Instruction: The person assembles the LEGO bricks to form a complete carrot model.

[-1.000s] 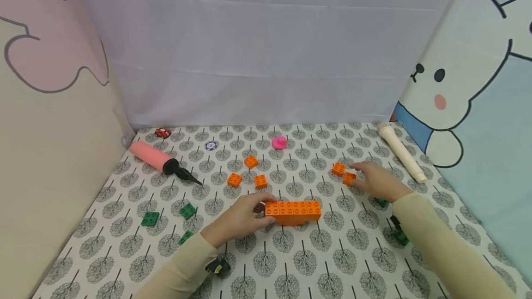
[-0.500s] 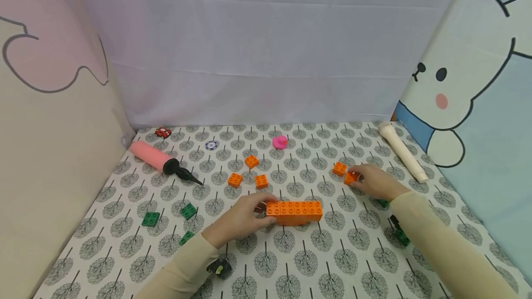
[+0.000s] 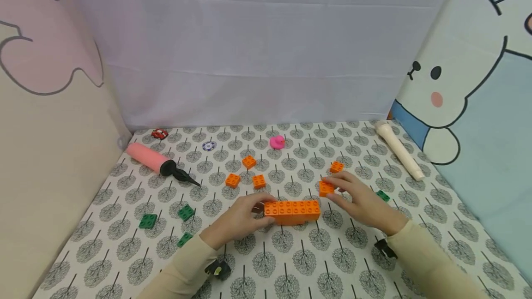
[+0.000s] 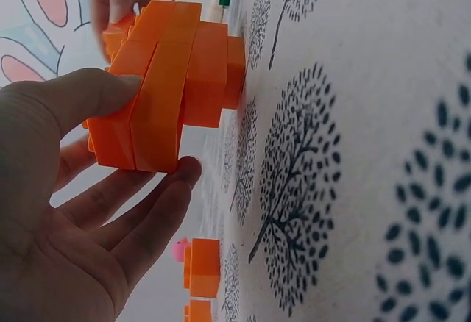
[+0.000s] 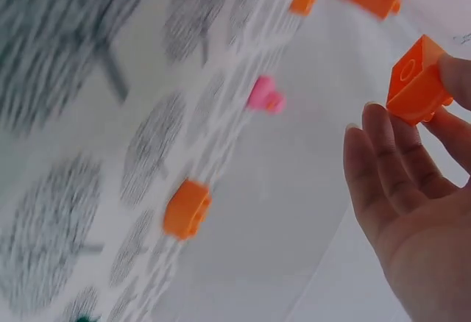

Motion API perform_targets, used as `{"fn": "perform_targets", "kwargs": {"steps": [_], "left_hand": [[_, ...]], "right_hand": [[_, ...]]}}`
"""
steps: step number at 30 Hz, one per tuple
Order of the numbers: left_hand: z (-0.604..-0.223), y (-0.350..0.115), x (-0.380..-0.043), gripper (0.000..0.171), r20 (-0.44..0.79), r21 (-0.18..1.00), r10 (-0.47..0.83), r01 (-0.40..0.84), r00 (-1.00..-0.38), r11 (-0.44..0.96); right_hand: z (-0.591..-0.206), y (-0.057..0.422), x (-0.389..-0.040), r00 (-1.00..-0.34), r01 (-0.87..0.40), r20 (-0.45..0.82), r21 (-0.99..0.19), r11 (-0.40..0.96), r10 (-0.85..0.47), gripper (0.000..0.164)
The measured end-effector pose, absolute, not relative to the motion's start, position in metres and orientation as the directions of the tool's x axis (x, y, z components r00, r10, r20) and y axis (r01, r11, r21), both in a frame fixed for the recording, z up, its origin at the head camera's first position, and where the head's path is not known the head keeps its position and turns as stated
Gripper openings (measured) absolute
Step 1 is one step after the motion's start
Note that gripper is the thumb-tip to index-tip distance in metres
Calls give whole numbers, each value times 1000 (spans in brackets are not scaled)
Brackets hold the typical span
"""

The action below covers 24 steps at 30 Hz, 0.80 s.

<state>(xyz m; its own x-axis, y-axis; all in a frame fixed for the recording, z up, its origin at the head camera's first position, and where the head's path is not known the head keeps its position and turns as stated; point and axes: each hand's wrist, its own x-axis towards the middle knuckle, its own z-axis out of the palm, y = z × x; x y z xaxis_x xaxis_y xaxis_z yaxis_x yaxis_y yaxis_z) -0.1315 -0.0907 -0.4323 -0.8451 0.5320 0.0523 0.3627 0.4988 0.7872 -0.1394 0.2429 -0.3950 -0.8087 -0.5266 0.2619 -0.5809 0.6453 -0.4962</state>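
Observation:
My left hand (image 3: 238,218) grips the left end of an assembly of joined orange toy building bricks (image 3: 293,213), thumb in front and fingers behind. The left wrist view shows the assembly (image 4: 165,94) in layers, narrower toward the cloth. Between thumb and fingers, my right hand (image 3: 365,203) pinches a loose orange brick (image 3: 326,189) with two-by-two studs, just beyond the assembly's right end. In the right wrist view that brick (image 5: 416,85) is held off the cloth, its hollow underside visible. The two orange pieces are apart.
Single orange bricks lie beyond the hands, such as one brick (image 3: 336,166) at the right. Green bricks (image 3: 148,221) lie on both sides. Farther back are a pink pump (image 3: 149,157), a red toy car (image 3: 160,134), a chip (image 3: 209,146), a pink duck (image 3: 277,142) and a white tube (image 3: 400,150).
My right hand has taken hold of the nearer right-hand orange brick, lifted it and brought it left, close to the assembly. My left hand keeps its grip in place.

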Motion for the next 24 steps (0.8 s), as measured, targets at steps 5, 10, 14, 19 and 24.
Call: {"fn": "perform_targets", "kwargs": {"steps": [5, 10, 14, 19, 24], "left_hand": [[-434, -92, -132, 42, 59, 787, 530, 366, -846, 496], [-435, -92, -131, 42, 56, 785, 532, 367, -845, 500], [-434, -92, -131, 42, 52, 785, 531, 363, -846, 502], [-433, -91, -130, 43, 52, 786, 531, 363, -846, 501], [-432, -91, -131, 43, 54, 785, 530, 365, -846, 501]], "right_hand": [[-398, 221, -129, -736, -669, 324, -481, 566, -594, 41], [-403, 212, -126, -736, -661, 300, -509, 551, -606, 41], [-406, 209, -126, -730, -662, 285, -519, 540, -621, 40], [-408, 208, -125, -729, -664, 291, -521, 536, -619, 40], [-409, 207, -125, -723, -673, 302, -514, 532, -622, 41]]}}
